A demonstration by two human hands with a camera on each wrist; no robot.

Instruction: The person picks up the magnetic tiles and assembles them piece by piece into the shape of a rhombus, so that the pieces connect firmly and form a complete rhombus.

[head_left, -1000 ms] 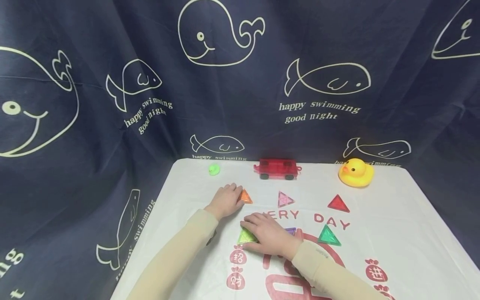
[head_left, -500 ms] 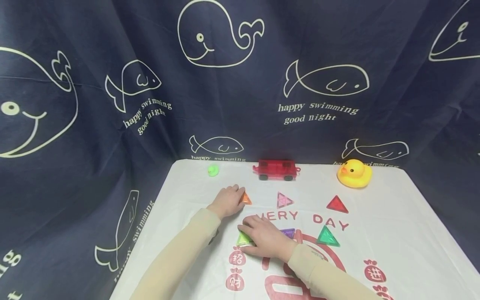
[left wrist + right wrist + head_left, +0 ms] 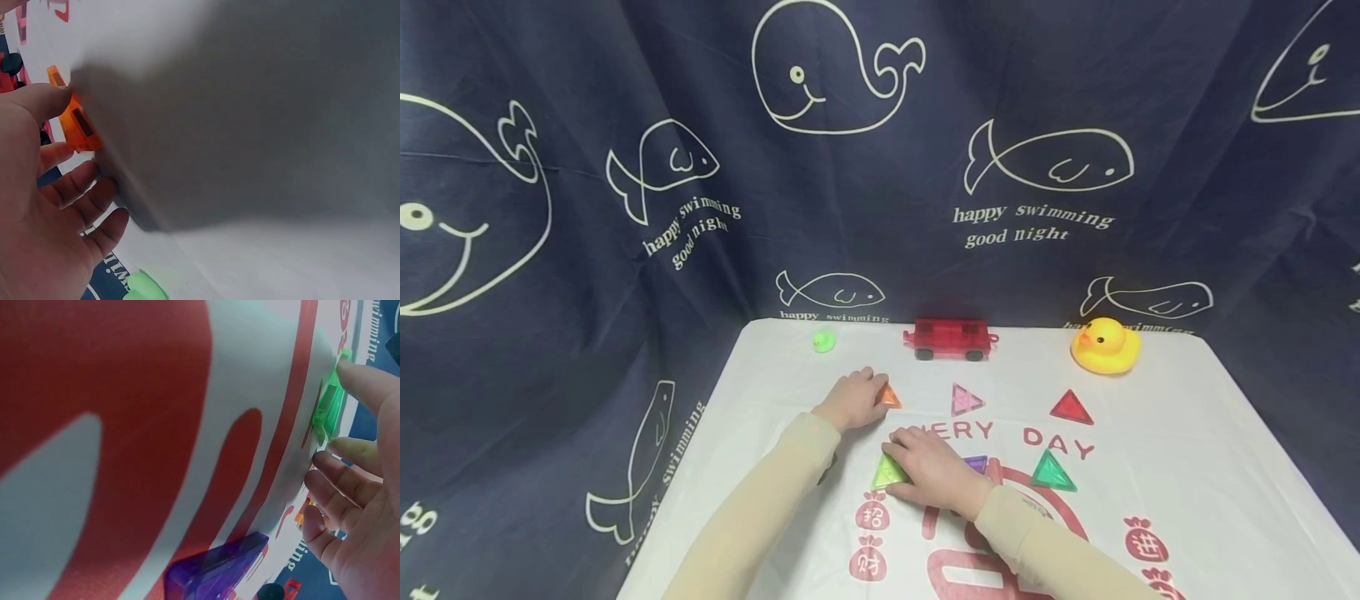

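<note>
In the head view my left hand lies at the left of an orange triangular tile, partly covering it. The left wrist view shows thumb and index finger pinching that translucent tile at its edges, the other fingers loosely bent. Nearer to me, my right hand is at a yellow-green triangular tile. Its thumb and index finger grip two corners of the tile in the right wrist view. Beneath that hand's near side, a purple tile is partly hidden.
Pink, red and teal triangular tiles lie to the right on the printed white tablecloth. Along the back edge stand a small green duck, a red toy wagon and a yellow duck. A dark curtain hangs behind.
Both hands stay at the same two tiles. My right fingers shift slightly on the yellow-green tile, and the whole head view drifts a little.
</note>
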